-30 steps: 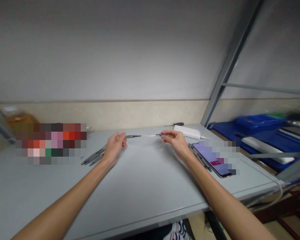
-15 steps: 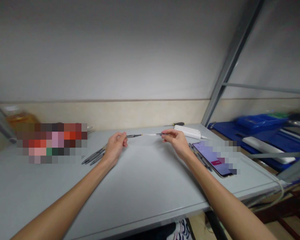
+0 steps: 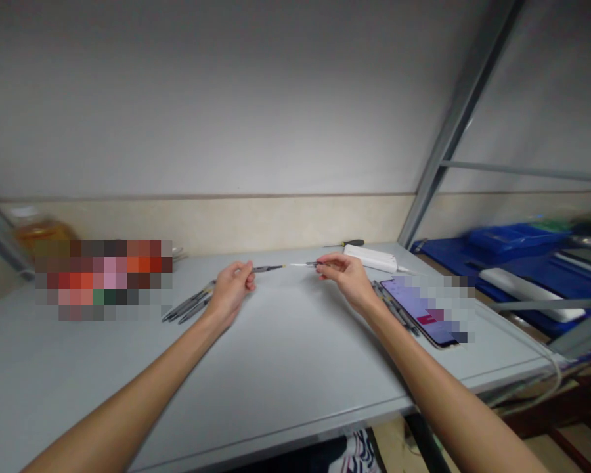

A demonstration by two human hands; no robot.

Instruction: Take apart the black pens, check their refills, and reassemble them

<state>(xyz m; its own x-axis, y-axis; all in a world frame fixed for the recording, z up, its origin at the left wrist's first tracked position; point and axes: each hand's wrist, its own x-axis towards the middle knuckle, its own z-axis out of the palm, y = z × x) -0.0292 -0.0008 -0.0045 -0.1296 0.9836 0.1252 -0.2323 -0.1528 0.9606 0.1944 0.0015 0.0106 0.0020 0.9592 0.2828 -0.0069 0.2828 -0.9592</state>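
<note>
My left hand (image 3: 232,289) is closed in a pinch around a grey pen barrel (image 3: 266,269), which points right above the grey table (image 3: 285,355). My right hand (image 3: 347,277) is pinched shut on a thin pen refill (image 3: 303,265), whose tip points left toward the barrel's open end. Both pieces lie roughly in one line, a small gap apart. Several more grey pens (image 3: 187,307) lie on the table just left of my left hand.
A phone (image 3: 418,309) with a lit screen lies right of my right wrist, with more pens (image 3: 391,305) beside it. A white power strip (image 3: 372,258) and a screwdriver (image 3: 347,244) sit at the back. Blue trays (image 3: 512,246) fill the right shelf. A blurred pile (image 3: 103,276) sits far left.
My left hand has shifted slightly right, bringing the barrel nearer to the refill tip. My right hand has hardly moved.
</note>
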